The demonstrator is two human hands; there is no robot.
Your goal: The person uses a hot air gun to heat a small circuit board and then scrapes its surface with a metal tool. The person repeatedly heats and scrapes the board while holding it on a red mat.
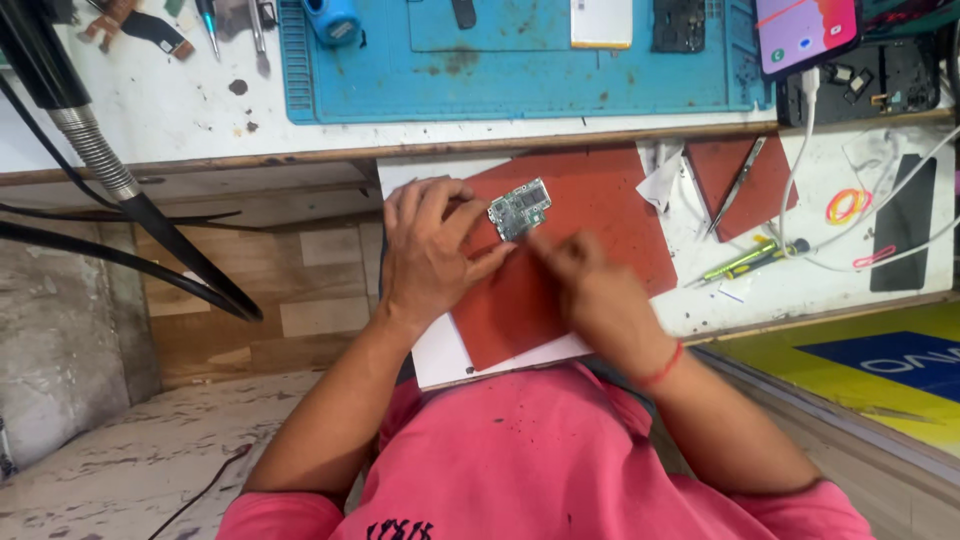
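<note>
Looking down from a head camera, a person in a pink shirt [540, 460] is sitting at a cluttered bench [180, 110]. Nearest the body, a white board [440, 355] carrying a red mat [590, 205] is resting at the bench edge.

The left hand [430, 250] is lying on the mat, its fingers curled loosely and its fingertips touching the left edge of a small green circuit board [520, 208], steadying it flat. The right hand [590, 285], with a red thread at the wrist, is blurred; its fingers are pinched together just below the circuit board, and whether they are gripping a tool cannot be told.

To do this well, the left fingertips would best be pressing only the circuit board's edges, keeping it from sliding while the right hand is working lightly.

To the right, tweezers [738, 185] are lying on a second red mat [745, 175], with a yellow-green screwdriver [750, 260] and white cables [800, 150] near. Farther off, a blue mat [520, 70] is covering the bench, with a lit phone [805, 30] at its right end.
</note>
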